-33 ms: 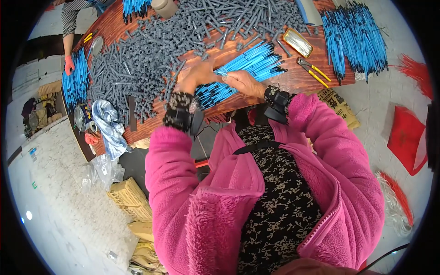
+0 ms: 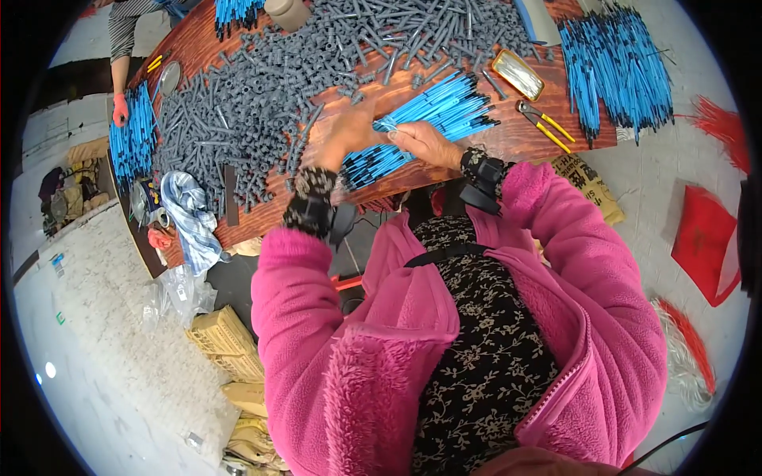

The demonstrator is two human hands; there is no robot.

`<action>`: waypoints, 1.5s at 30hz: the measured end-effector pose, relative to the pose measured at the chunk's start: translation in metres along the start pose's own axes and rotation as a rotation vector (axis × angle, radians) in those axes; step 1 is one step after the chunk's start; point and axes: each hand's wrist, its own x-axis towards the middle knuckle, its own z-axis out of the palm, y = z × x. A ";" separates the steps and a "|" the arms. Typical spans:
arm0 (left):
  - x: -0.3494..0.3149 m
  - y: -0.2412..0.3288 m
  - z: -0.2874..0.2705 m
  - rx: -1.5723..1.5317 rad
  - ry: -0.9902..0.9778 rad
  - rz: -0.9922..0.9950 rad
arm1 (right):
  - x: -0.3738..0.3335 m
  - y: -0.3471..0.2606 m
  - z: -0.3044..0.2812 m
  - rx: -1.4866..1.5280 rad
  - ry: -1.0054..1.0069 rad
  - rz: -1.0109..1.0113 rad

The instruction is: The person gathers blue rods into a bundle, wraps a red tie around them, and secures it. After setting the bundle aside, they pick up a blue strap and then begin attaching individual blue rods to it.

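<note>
I see blue stick bundle [image 2: 454, 105] on worktop [image 2: 504, 144], upper centre of frame, right hand [image 2: 426, 143] pinching at bundle's middle, left hand [image 2: 349, 132] blurred beside it, can't tell its grip, grey tube pile [image 2: 246, 103] upper left, yellow-handled pliers [image 2: 532, 116] upper right.

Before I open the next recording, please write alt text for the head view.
A person's left hand, blurred, and right hand meet at a bundle of blue sticks on a wooden table. Grey parts are heaped beyond, with yellow-handled pliers to the right. At far left, another person's red-gloved hand is on more blue sticks.
</note>
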 end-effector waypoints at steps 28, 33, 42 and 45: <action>-0.018 0.033 0.123 0.479 -0.013 0.021 | -0.093 -0.083 0.035 0.711 0.280 0.485; -0.034 0.060 0.117 0.223 -0.120 -0.072 | -0.111 -0.102 0.037 0.580 0.306 0.452; -0.060 0.103 0.141 0.521 0.299 0.142 | -0.095 -0.129 -0.049 1.086 0.167 0.481; -0.052 0.110 0.130 0.646 0.469 0.148 | -0.085 -0.121 -0.050 1.041 0.171 0.448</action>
